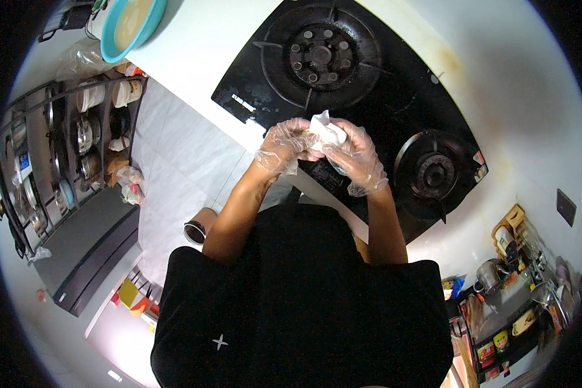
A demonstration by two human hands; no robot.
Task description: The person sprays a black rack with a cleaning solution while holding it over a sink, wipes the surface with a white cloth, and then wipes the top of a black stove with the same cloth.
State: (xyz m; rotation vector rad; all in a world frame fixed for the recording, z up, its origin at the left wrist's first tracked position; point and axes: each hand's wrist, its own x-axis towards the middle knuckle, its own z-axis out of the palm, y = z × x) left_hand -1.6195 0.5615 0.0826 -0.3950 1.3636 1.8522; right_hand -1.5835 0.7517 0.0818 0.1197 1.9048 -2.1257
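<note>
Both of my hands wear clear plastic gloves and meet over the front of a black gas cooktop (368, 114). Between them is a small folded white piece (327, 132), soft-looking, with a pointed corner sticking up; whether it is cloth, paper or dough I cannot tell. My left hand (286, 144) pinches its left side, where a bit of something yellowish shows by the fingertips. On the other side, my right hand (356, 157) grips it with thumb and fingers. The fingers partly hide the piece.
Ahead lies a large burner (321, 56), with a smaller burner (435, 169) to the right. A turquoise basin (107, 41) of cloudy liquid sits on the white counter (194, 34). Pots fill a rack (143, 104) at left. A bin (195, 232) stands on the floor.
</note>
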